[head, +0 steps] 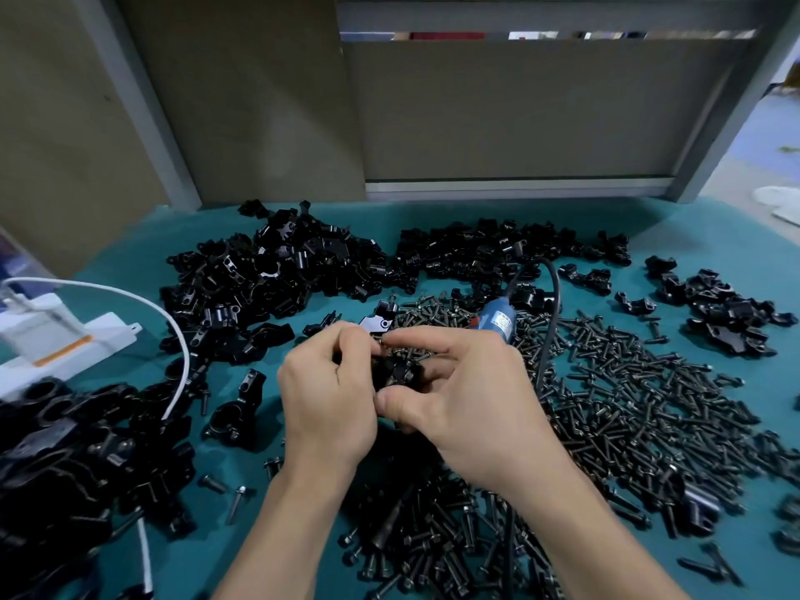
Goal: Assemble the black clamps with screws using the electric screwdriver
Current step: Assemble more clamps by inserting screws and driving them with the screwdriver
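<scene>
Both my hands meet over the middle of the teal table (242, 439). My left hand (327, 400) and my right hand (467, 404) both hold one black clamp (396, 372) between them, fingers curled round it. My right fingertips pinch at a small dark screw (381, 339) on top of the clamp. The blue electric screwdriver (498, 324) lies on the screws behind my right hand, its black cable looping away. Nobody holds it.
Heaps of black clamp parts lie at the back left (277, 270), back middle (485, 249), right (731, 313) and near left (78, 452). Loose dark screws (640, 409) cover the right and near side. A white box (65, 344) with a white cable sits at the left.
</scene>
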The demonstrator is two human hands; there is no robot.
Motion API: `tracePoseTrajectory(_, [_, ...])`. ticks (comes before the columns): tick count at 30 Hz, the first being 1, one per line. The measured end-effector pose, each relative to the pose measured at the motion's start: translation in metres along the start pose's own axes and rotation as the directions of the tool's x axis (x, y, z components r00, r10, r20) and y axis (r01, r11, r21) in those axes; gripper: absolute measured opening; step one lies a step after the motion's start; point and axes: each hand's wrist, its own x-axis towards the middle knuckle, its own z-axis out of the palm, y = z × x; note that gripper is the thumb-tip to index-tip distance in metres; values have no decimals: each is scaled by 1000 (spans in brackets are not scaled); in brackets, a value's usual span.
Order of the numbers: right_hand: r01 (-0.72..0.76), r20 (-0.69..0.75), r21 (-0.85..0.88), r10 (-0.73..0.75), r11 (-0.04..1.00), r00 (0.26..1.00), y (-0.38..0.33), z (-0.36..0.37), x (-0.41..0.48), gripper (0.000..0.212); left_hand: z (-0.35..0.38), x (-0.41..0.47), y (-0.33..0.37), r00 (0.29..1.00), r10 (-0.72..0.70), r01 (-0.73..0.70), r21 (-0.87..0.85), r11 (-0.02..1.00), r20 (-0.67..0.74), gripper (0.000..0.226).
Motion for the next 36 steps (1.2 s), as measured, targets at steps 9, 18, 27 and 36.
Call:
tracePoseTrajectory(9, [190, -192, -71, -201, 979, 961, 14, 9, 2, 63, 7, 4, 1, 970, -196, 221, -196, 955, 142, 33])
tracePoseTrajectory(18, [266, -229, -62, -273, 962, 934, 34, -1, 16, 48, 5, -1, 3, 947, -109, 230, -401, 887, 301, 21])
tracePoseTrajectory(27, [432, -254, -127, -450, 893, 856, 44, -1, 14, 75, -1, -2, 2, 935, 7, 39, -122, 992, 355, 74])
tracePoseTrajectory(36, [460, -151, -236, -500, 856, 853, 38, -5, 13, 65, -6, 2, -2, 850, -73, 135, -83, 987, 522, 67])
